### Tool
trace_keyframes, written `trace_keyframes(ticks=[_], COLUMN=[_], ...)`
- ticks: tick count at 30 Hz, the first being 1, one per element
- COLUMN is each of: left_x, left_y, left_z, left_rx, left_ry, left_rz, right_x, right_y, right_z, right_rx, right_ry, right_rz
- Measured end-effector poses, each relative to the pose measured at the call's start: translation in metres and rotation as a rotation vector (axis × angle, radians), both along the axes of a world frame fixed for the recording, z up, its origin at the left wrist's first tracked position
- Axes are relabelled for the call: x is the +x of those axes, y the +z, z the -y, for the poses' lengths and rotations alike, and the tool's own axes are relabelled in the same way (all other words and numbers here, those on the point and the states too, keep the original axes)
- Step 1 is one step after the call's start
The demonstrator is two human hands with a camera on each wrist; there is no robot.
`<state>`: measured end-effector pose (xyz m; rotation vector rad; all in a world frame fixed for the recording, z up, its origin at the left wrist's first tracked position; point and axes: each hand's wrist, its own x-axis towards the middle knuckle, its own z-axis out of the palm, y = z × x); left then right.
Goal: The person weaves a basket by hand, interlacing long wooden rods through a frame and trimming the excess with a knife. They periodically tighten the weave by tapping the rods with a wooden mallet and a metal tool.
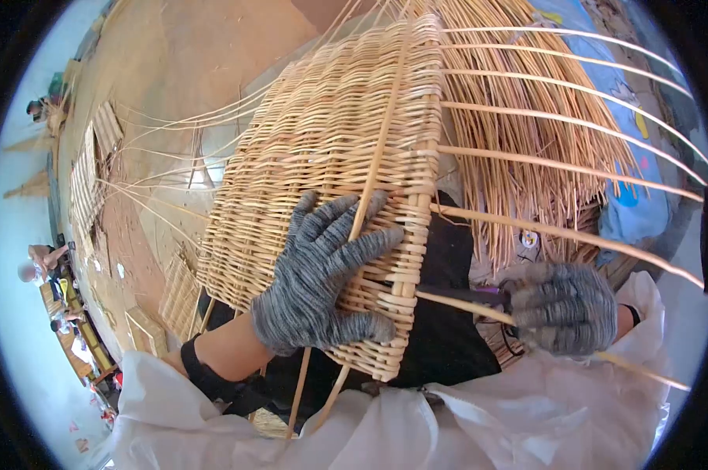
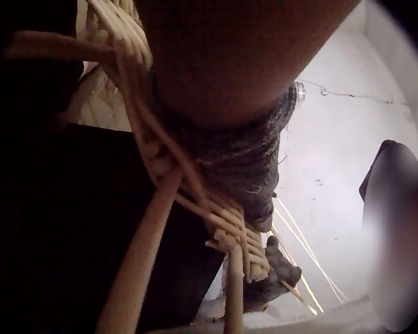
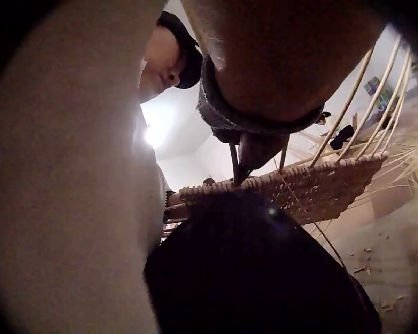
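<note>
The wicker panel (image 1: pixel 322 125), tilted over the lap (image 1: pixel 452 337), should handle light, stiff yet springy, best gripped by its woven border (image 1: pixel 424 168). It looks pale tan, tightly ribbed. The left hand (image 1: pixel 315 274) rests spread on it; the right hand (image 1: pixel 569 309), curled, holds a dark tool (image 1: pixel 483 295).

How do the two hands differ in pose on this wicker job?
The left hand has its fingers spread; the right hand has its fingers curled, apparently round a dark tool.
The left hand lies on the woven wicker panel; the right hand is off its edge, among the protruding rods.
Both wear grey knit gloves.
</note>
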<state>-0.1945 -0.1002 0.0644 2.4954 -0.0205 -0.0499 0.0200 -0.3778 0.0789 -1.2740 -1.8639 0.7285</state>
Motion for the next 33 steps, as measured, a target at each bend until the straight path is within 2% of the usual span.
trace_keyframes(ticks=[3, 6, 8, 9, 10, 11, 12, 13, 18, 29, 33], left_x=[0.0, -0.004, -0.006, -0.008, -0.01, -0.01, -0.011, -0.01, -0.006, 0.008, 0.01], left_y=[-0.006, -0.005, 0.002, 0.004, 0.006, 0.008, 0.009, 0.01, 0.007, -0.006, -0.009], left_z=[0.001, 0.002, 0.004, 0.005, 0.004, 0.004, 0.006, 0.005, -0.003, -0.013, -0.016], left_rx=[-0.02, -0.046, -0.043, -0.042, -0.035, -0.03, -0.033, -0.032, -0.04, -0.105, -0.123], left_ry=[0.015, 0.049, 0.031, 0.022, 0.013, 0.002, 0.001, -0.001, -0.029, 0.002, -0.001], left_rz=[0.044, 0.051, 0.053, 0.06, 0.066, 0.058, 0.044, 0.034, -0.046, -0.165, -0.18], right_x=[-0.008, -0.035, -0.053, -0.064, -0.073, -0.084, -0.09, -0.093, -0.097, -0.061, -0.055], right_y=[-0.01, -0.001, 0.01, 0.016, 0.022, 0.023, 0.023, 0.023, 0.01, -0.039, -0.047], right_z=[-0.006, -0.004, 0.014, 0.022, 0.031, 0.033, 0.04, 0.044, 0.049, 0.004, -0.003], right_rx=[0.19, 0.19, 0.656, 0.667, 0.533, 0.293, 0.203, 0.168, 0.078, -0.033, -0.044], right_ry=[-0.128, -0.281, -0.22, -0.197, -0.289, -0.43, -0.5, -0.543, -0.607, -0.519, -0.46], right_rz=[0.031, -0.003, 1.225, 1.353, 1.129, 0.331, 0.038, -0.065, -0.194, -0.234, -0.377])
